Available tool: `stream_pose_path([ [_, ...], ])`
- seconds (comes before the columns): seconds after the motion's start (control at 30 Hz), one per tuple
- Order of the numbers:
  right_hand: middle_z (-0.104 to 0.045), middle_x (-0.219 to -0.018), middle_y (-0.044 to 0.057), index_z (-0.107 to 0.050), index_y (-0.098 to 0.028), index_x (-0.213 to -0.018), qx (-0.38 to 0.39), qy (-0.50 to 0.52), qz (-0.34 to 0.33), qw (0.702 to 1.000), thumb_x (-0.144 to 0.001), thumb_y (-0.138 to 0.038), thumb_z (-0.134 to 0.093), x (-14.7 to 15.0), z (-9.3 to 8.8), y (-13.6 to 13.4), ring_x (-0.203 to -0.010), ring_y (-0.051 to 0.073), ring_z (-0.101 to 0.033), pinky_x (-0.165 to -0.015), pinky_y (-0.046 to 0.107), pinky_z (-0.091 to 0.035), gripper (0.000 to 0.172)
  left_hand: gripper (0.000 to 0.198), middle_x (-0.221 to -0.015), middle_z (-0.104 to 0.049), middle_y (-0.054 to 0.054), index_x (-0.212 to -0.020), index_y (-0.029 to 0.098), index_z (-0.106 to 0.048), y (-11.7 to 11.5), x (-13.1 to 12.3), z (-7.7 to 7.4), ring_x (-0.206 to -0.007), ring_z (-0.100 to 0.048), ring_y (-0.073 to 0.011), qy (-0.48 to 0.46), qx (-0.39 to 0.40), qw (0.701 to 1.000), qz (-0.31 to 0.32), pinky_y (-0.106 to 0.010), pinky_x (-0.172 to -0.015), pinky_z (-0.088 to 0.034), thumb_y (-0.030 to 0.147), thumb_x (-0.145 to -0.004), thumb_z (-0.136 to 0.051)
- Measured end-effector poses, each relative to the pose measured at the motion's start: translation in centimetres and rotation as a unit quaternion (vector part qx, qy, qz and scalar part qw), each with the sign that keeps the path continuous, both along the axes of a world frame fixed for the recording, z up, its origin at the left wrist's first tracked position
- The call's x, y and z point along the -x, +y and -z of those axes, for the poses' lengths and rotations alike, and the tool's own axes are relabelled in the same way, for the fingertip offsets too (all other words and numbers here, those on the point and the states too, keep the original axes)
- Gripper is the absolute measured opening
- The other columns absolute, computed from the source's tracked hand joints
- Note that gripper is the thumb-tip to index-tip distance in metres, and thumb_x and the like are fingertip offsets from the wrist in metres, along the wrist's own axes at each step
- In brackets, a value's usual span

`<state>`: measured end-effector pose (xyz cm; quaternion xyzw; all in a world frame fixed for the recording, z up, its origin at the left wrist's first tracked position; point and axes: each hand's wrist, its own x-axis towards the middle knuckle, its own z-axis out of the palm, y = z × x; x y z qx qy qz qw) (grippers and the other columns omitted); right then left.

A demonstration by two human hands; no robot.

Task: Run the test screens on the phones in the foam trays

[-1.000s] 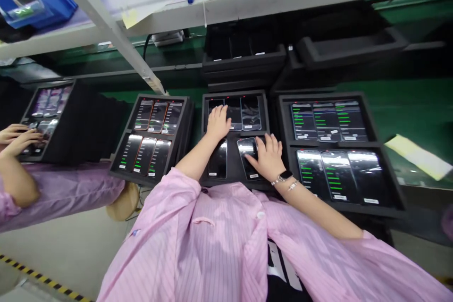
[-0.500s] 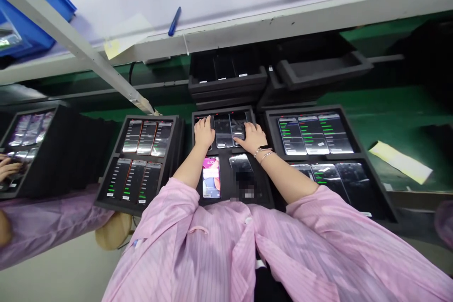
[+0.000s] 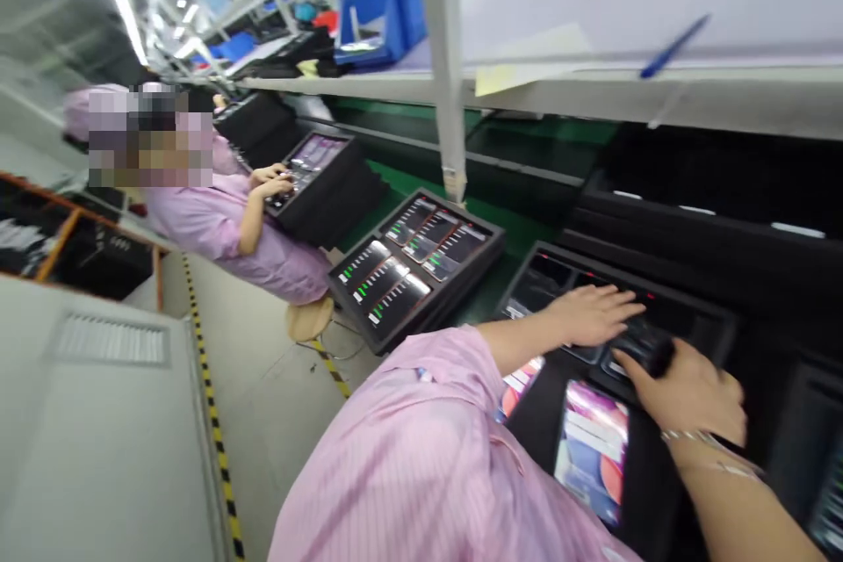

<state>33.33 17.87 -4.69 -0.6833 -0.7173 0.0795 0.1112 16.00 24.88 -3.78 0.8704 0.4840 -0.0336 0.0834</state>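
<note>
We logged the left hand (image 3: 589, 316) open and flat near the far-row phones (image 3: 540, 277) in the black foam tray (image 3: 698, 316); the right hand (image 3: 685, 391) curled round a dark phone (image 3: 649, 347). A lit phone (image 3: 591, 448) lay in the near row; the left tray (image 3: 461, 215) showed green-barred screens.

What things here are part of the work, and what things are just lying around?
Part of the work:
right hand gripping a black smartphone
left hand on the black phone tray
lit phone

Just lying around:
blue pen
yellow sticky note
blue plastic bin
</note>
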Motion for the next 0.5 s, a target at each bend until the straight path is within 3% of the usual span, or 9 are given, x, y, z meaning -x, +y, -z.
stream_pose_path([
  [0.1, -0.064, -0.139, 0.029, -0.052, -0.022, -0.156, 0.026, 0.076, 0.031, 0.996, -0.085, -0.088, -0.025, 0.2, 0.0, -0.3, -0.130, 0.054, -0.055, -0.100, 0.067, -0.049, 0.101, 0.059, -0.169, -0.045, -0.002, -0.164, 0.020, -0.043, -0.7, 0.1, 0.5, -0.158, -0.042, -0.0224, -0.012, -0.002, 0.999, -0.050, -0.036, -0.130, -0.034, 0.028, -0.105, -0.044],
  [0.2, -0.063, -0.137, 0.031, -0.044, -0.032, -0.163, 0.023, 0.122, 0.041, 0.991, -0.074, -0.091, -0.032, 0.6, -0.4, -0.6, -0.135, 0.056, -0.052, -0.101, 0.071, -0.045, 0.107, 0.057, -0.166, -0.050, -0.003, -0.160, 0.021, -0.051, -1.3, -0.3, 0.5, -0.155, -0.046, -0.0248, -0.045, -0.014, 0.994, -0.096, -0.041, -0.129, -0.037, 0.027, -0.103, -0.048],
  [0.37, -0.061, -0.145, 0.027, -0.044, -0.044, -0.160, 0.017, 0.139, 0.054, 0.989, -0.072, -0.090, -0.035, 0.6, 0.4, -0.2, -0.146, 0.055, -0.044, -0.106, 0.073, -0.038, 0.100, 0.051, -0.160, -0.057, -0.013, -0.148, 0.017, -0.065, -1.6, -0.8, 0.9, -0.150, -0.051, -0.0311, -0.098, -0.035, 0.991, -0.081, -0.052, -0.126, -0.043, 0.020, -0.098, -0.053],
  [0.5, -0.062, -0.141, 0.028, -0.048, -0.037, -0.160, 0.000, 0.143, 0.035, 0.989, -0.071, -0.091, -0.036, 0.4, 1.1, 0.1, -0.142, 0.057, -0.048, -0.107, 0.072, -0.041, 0.104, 0.053, -0.160, -0.057, -0.012, -0.149, 0.017, -0.063, -0.6, -0.3, 1.0, -0.152, -0.049, -0.0315, -0.101, -0.016, 0.991, -0.082, -0.052, -0.126, -0.042, 0.019, -0.097, -0.055],
])
